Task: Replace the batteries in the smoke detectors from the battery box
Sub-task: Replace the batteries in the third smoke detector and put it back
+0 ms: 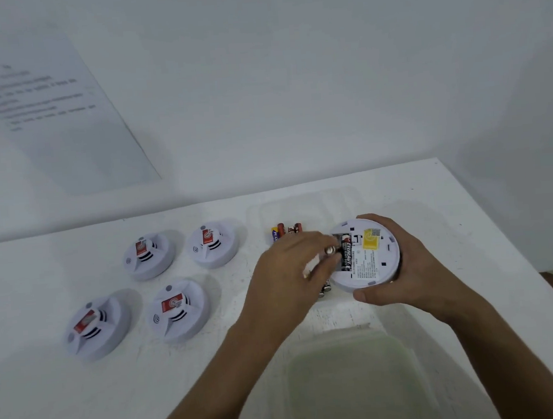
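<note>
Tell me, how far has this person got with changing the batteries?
Nothing looks finished. The right hand holds one smoke detector back-up, a black battery seated in its slot. The left hand pinches another battery there; going in or out, I cannot tell. Four detectors lie face-up on the table; whether done, unclear.

A white table is carrying everything, its far edge running along a white wall. Four white smoke detectors are lying face-up on it, well to the left of the grip: two farther and two nearer. A clear plastic battery box is sitting directly beneath and beyond the grip, with batteries lying in it just left of the held unit. A translucent lid is resting on the table nearer than the grip, between the forearms.
</note>
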Tool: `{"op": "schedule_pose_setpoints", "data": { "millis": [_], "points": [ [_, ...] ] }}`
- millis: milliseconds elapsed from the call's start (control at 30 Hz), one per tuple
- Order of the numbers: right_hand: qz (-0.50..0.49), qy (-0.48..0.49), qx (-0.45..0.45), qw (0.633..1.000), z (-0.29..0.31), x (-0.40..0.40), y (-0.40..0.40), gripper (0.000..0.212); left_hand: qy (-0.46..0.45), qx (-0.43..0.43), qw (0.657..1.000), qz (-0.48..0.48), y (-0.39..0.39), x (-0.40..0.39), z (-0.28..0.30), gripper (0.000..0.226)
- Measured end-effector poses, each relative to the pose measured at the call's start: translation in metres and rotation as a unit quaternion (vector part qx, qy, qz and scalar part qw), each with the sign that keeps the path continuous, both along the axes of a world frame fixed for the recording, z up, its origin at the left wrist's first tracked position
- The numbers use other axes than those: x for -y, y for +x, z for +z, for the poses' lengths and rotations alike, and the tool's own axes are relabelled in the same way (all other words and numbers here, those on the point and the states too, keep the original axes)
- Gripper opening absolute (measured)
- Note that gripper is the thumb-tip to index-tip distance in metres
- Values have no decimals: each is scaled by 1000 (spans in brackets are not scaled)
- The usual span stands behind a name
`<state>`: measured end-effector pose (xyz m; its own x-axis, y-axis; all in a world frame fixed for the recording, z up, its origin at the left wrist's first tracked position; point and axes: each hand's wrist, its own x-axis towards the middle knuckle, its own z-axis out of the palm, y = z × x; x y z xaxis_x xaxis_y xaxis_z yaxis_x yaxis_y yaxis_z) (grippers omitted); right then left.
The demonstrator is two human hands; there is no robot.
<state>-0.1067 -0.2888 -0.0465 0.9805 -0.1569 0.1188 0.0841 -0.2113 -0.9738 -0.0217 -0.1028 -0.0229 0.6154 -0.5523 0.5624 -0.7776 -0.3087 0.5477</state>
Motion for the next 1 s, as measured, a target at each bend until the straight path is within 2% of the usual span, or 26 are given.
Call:
{"op": "schedule_pose_setpoints", "data": {
  "millis": [67,100,267,367,433,567,767,867,1000],
  "points": [
    [9,4,-3,1000,1,-6,1,89,-1,43,999,1,-3,-8,-10,17],
    [15,7,-3,1000,1,-9,1,88,-8,32,999,3,-5,-13,-13,19],
    [29,-2,0,1000,5,-25,2,89,-40,-106,993,-12,-11,-34,-15,21],
    [45,-4,-1,999,8,-33,2,91,-78,-202,976,-2,-15,-44,-10,16],
    [59,-5,2,998,10,-38,3,90,-74,-278,957,24,-17,-50,0,27],
    [82,8,1,997,11,-46,3,89,-97,-473,876,-2,-19,-63,18,62],
    [108,13,-1,994,14,-63,3,92,-110,-505,856,22,-20,-78,16,72],
    [118,0,-1,993,14,-70,5,90,-126,-506,852,41,-21,-83,10,66],
    [127,-2,-9,992,12,-75,6,86,-84,-501,859,61,-21,-92,6,49]
  ]
}}
